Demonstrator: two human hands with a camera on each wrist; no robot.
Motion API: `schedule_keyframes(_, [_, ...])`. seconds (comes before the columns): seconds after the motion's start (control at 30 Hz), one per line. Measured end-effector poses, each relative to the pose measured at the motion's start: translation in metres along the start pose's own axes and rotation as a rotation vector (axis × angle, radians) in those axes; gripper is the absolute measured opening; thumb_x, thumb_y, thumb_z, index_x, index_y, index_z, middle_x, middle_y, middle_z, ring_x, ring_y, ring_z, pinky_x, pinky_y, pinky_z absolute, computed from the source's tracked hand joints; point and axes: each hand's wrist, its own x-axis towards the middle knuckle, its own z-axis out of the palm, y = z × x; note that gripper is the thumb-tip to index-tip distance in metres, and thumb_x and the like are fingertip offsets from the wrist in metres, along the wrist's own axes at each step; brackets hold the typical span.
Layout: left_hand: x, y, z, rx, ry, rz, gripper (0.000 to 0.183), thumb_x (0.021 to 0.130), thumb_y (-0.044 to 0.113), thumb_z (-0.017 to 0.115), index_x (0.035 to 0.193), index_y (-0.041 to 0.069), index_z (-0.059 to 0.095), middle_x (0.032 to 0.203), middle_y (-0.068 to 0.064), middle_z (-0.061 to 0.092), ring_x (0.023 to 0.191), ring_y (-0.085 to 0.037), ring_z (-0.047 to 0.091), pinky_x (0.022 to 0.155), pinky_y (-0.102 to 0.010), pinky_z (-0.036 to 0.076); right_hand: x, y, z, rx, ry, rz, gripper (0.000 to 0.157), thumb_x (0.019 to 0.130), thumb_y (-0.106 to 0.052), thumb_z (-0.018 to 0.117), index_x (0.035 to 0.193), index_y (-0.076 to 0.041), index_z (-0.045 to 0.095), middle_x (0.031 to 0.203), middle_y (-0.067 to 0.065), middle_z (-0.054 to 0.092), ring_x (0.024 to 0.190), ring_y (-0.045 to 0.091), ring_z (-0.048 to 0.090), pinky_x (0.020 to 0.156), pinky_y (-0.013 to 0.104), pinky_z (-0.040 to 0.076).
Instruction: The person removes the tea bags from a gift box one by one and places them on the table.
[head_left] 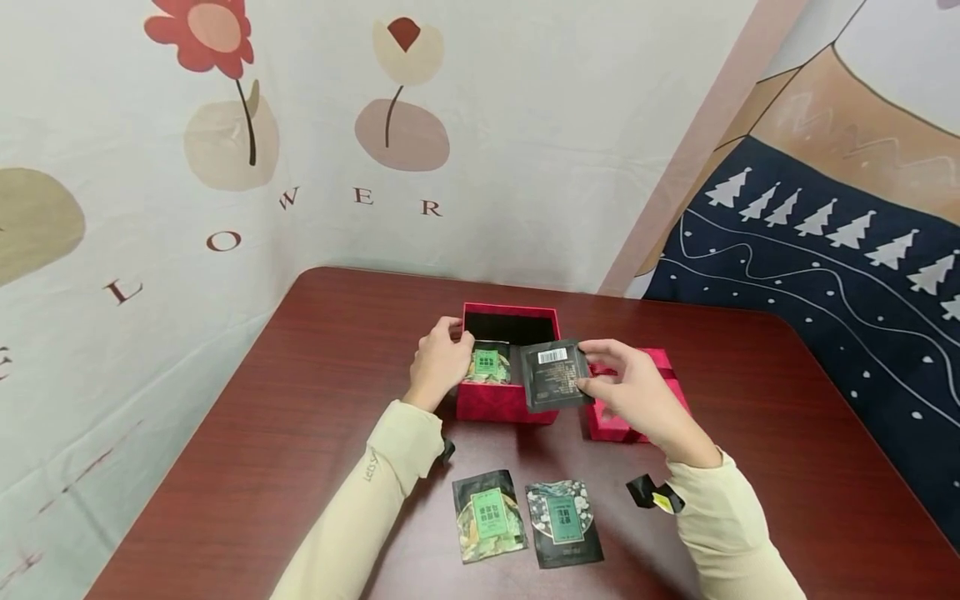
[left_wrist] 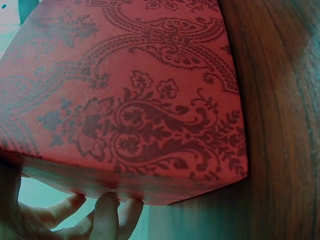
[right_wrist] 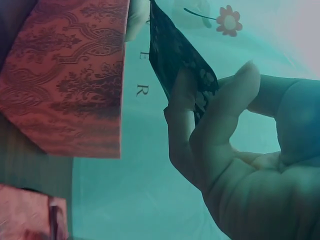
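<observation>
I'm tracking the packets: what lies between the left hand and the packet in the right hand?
The head view shows a green-labelled packet inside the red box, beside the left hand.

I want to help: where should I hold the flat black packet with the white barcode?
Probably pinch the packet by its right edge, coming from the right like the right hand does: it's thin, and its left part overlaps the open red patterned box in the head view, so that side looks crowded.

Behind the left fingers (head_left: 450,322) there is a pale cream left sleeve (head_left: 337,521); its loose cuff (head_left: 407,435) is nearest, and farther back stands small lettering (head_left: 371,466), "Let's". Behind the right fingers (head_left: 606,347), a matching right sleeve (head_left: 731,525).
</observation>
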Motion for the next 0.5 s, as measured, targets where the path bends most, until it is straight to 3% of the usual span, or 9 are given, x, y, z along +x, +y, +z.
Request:
schedule_keyframes(0.17, [0.000,-0.001,0.000,-0.007,-0.007,0.003,0.043,0.098,0.036,0.050,0.138,0.021,0.054,0.125,-0.001,0.064,0.100,-0.029,0.064,0.078,-0.051,0.049,-0.020,0.010,-0.007,0.027,-0.016,0.006,0.056,0.089,-0.004,0.068,0.141,-0.002,0.047,0.135,0.025,0.052,0.069,0.022,0.064,0.051,0.032,0.053])
schedule_keyframes(0.5, [0.002,0.001,-0.001,-0.003,-0.014,-0.008,0.043,0.098,0.037,0.049,0.138,0.022,0.053,0.125,-0.002,0.064,0.097,-0.031,0.064,0.077,-0.051,0.049,-0.055,0.043,-0.019,0.047,0.020,0.044,0.057,0.088,0.002,0.066,0.141,0.002,0.046,0.134,0.029,0.053,0.076,0.020,0.064,0.046,0.035,0.051])
